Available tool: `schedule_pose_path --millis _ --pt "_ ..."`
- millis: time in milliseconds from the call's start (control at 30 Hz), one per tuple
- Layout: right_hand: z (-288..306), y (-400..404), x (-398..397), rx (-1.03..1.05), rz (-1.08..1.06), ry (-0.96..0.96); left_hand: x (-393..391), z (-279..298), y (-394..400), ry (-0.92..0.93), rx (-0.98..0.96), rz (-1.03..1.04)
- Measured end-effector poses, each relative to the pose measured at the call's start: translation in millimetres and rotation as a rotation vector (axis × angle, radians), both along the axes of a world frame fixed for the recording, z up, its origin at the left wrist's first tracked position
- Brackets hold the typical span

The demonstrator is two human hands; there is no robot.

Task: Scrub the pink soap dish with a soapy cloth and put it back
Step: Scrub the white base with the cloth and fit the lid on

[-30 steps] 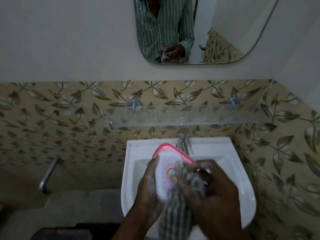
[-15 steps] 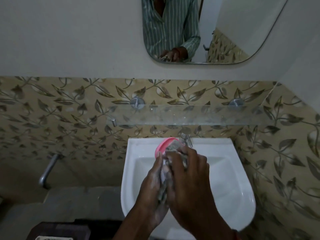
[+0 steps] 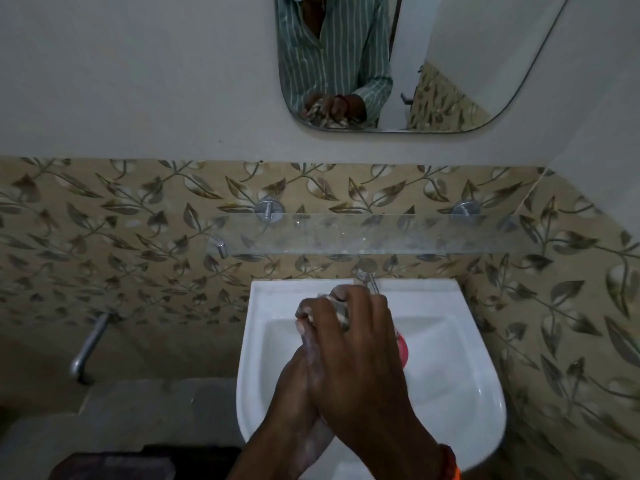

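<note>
Over the white sink my two hands are pressed together. My right hand lies on top, palm down, shut on the soapy checked cloth, which shows only between its fingers. My left hand, covered in lather, is underneath and holds the pink soap dish. Only a pink edge of the dish peeks out to the right of my right hand; the rest is hidden.
A metal tap stands at the back of the sink, just beyond my fingertips. A glass shelf runs along the leaf-patterned tiles above it, and a mirror hangs higher. A metal pipe juts from the left wall.
My right hand with the cloth has slid over the dish, which was upright with its white face showing. The dish has turned and now shows only at the right of my hand.
</note>
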State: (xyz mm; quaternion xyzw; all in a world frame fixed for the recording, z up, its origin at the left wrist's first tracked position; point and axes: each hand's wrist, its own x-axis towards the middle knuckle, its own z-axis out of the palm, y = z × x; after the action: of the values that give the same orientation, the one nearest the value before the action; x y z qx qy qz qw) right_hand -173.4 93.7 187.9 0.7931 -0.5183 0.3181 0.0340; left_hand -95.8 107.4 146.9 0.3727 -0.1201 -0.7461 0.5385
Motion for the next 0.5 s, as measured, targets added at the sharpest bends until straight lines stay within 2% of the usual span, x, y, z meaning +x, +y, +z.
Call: schedule_pose_path --millis 100,200,300,433,500 --pt "-12 17 -15 -0.005 0.106 0.017 12 0 -6 0.119 0.023 -0.027" --pt "-20 31 -29 -0.036 0.182 0.057 20 2 -8 0.114 0.086 -0.089" --pt "-11 14 -31 0.018 0.235 0.110 15 -4 -3 -0.065 0.117 0.006" --pt "8 -12 -26 0.047 0.124 -0.009 8 8 -6 -0.088 0.082 -0.017" --pt "7 -20 -29 0.033 -0.023 -0.057 10 11 -7 0.002 0.101 -0.040"
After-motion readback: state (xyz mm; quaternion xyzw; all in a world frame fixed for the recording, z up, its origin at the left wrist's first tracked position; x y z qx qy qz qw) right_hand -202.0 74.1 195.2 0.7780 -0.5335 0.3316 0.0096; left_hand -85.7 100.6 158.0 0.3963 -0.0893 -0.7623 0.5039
